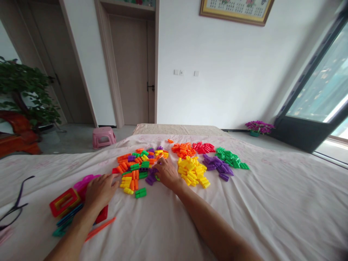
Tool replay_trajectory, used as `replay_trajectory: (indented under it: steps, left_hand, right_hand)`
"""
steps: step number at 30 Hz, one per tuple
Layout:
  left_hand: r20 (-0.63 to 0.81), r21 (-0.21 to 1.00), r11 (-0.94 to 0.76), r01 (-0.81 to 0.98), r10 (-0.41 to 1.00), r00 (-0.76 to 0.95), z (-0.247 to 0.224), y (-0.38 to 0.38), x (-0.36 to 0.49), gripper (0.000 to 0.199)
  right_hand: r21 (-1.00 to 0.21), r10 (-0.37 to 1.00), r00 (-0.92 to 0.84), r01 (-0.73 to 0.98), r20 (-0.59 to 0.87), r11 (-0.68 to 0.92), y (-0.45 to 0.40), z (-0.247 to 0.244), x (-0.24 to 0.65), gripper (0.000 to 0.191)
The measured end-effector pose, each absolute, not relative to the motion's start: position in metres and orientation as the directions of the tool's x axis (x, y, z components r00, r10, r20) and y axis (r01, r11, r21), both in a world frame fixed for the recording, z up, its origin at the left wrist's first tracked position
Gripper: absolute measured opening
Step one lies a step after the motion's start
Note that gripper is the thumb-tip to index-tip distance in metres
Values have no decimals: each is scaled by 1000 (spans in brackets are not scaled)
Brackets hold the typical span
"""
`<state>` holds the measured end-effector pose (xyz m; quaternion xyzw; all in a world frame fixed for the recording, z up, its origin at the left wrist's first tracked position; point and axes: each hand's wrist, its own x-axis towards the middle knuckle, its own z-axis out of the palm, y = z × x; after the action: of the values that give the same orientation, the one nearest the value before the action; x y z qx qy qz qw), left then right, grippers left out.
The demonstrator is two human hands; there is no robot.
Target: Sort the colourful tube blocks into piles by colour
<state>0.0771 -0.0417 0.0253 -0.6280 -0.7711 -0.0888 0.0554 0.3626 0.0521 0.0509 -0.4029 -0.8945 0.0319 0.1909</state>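
My right hand [168, 174] reaches into the right edge of a mixed pile of plastic building pieces [135, 167]. Its fingers bend down and together beside some purple pieces [150, 178]; what lies between the tips, if anything, is hidden. My left hand [100, 189] rests to the left of that pile, over larger plastic shapes, its thumb apart from the fingers and nothing visibly held. Sorted by colour to the right lie yellow pieces [191, 171], orange pieces [183, 150], red pieces [203, 148], purple pieces [218, 165] and green pieces [230, 158].
A red frame shape [64, 202], a magenta shape [84, 182] and an orange stick [100, 229] lie around my left forearm. Eyeglasses [16, 208] are at the far left of the cloth-covered surface [274, 203]. A pink stool [104, 137] stands beyond.
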Motion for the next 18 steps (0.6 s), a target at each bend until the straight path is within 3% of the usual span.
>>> replay_trajectory:
  steps: [2, 5, 9, 11, 14, 18]
  left_hand:
    - [204, 66, 192, 979, 958, -202, 26, -42, 78, 44]
    - [218, 87, 190, 978, 954, -205, 27, -43, 80, 42]
    - [290, 133, 156, 979, 938, -189, 30, -45, 81, 35]
    - [386, 166, 86, 982, 911, -145, 34, -46, 83, 31]
    - [545, 279, -103, 955, 836, -69, 45, -47, 95, 29]
    - [577, 487, -280, 827, 815, -64, 57, -48, 130, 40]
  right_hand:
    - [-279, 732, -585, 681, 350, 677, 54, 50, 365, 21]
    - [-539, 782, -437, 567, 444, 623, 60, 47, 367, 18]
    - [-923, 915, -286, 176, 285, 342, 63, 44, 358, 39]
    - [-980, 928, -321, -4, 191, 200, 59, 45, 352, 46]
    - [-986, 921, -367, -138, 134, 89, 49, 50, 345, 49]
    - [-978, 904, -420, -208, 79, -11, 34, 55, 340, 50]
